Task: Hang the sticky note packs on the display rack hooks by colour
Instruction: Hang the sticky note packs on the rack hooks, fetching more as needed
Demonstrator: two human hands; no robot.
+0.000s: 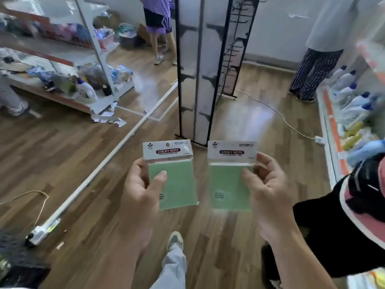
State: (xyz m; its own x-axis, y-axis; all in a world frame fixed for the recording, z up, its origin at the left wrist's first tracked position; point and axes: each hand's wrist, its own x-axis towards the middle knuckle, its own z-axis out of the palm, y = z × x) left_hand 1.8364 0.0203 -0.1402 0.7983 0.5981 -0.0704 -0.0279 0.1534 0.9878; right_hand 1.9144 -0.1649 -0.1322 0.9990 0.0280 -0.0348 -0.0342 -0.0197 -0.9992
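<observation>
The display rack [210, 59] stands upright on the wooden floor [239, 126], a tall black frame with pale panels. Rows of black hooks [233, 53] jut from its right-hand panel. None of these hooks visibly carries a pack.

Just in front of the rack's foot, and held up off the floor, are two green sticky note packs side by side and apart from each other. The left grip [141, 195] pinches the left green pack [177, 184]: the thumb lies flat on the front of the pad and the fingers curl behind its left edge. The right grip [268, 188] pinches the right green pack [227, 184] the same way, thumb on the front and fingers round its right edge. Both packs are upright, and their white header cards reading "STICKY NOTE" point toward the rack.

Left of the rack a white rail [125, 142] lies slanted across the floor. Right of the rack a pale cable [277, 111] trails toward a shelf [331, 122] of white bottles [354, 101]. A person in purple shorts [158, 24] stands behind the rack, and another in striped trousers [312, 65] stands to its right. Nearer than the packs, the wearer's own shoe [176, 240] is on the floor.
</observation>
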